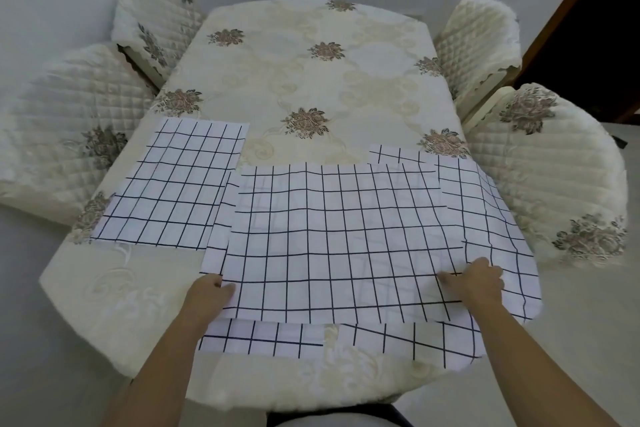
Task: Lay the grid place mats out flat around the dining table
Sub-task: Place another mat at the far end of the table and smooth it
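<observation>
2 grips on 1 white fabric place mat with thin dark grid lines (332, 239): left grip (211, 295) at its near left corner, right grip (479, 282) at its near right edge. Spread wide between them over the near end of the oval bench in a cream floral-embroidered cloth (311, 80). Slightly rippled, topmost on a loose stack.

Beneath it, more grid mats lying askew. Near strip of a lower mat (263, 338) peeking out along the front. Slanted mat (433, 340) jutting at the near right. Right-hand mat (491, 218) drooping over the bench's right rim. Just left of the stack, close against its edge, a separate grid mat (173, 187) laid flat by the left rim.

Ringed by 4 chairs in cream quilted covers: near left chair (52, 135), far left chair (156, 21), far right chair (481, 42), near right chair (547, 166). Dark doorway (595, 28) at the upper right.

Left grip clenched on the top mat's corner, fingers curled round its edge. Right grip grasping the same mat, bent fingers (446, 277) lying on top, thumb hidden.
</observation>
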`<state>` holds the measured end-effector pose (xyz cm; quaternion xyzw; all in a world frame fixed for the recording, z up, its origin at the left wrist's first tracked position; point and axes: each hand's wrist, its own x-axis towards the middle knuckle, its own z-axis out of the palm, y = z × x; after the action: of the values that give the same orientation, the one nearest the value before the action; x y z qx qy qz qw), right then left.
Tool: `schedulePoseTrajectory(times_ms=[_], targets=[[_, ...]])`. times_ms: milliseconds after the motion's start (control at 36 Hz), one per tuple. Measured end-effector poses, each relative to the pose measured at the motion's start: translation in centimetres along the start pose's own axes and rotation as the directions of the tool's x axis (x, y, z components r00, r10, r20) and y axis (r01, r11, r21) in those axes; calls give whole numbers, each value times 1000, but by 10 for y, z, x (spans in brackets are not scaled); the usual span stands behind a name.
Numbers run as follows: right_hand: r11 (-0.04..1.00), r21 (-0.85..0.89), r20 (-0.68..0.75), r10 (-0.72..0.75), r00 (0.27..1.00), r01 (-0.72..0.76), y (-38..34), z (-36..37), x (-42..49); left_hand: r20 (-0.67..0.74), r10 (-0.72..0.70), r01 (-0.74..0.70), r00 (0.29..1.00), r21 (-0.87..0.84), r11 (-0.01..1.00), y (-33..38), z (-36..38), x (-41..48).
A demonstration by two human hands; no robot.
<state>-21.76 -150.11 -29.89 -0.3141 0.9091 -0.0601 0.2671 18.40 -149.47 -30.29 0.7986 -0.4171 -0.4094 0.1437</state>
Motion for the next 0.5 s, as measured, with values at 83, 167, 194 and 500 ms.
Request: schedulePoseTrajectory(times_ms=[83,167,194,500], targets=[[995,94,55,31,998,-36,0,-2,5,-29,17,-16,999,32,999,2,0,-2],[995,91,134,19,991,-31,-1,-7,7,-36,13,-11,999,49,999,2,3,-1],[999,50,163,11,987,-20,-1,-7,8,-40,11,-9,999,45,999,2,4,0],[907,421,340,-152,928,-6,-25,-13,-3,-25,-31,31,999,13,999,17,14,-9]])
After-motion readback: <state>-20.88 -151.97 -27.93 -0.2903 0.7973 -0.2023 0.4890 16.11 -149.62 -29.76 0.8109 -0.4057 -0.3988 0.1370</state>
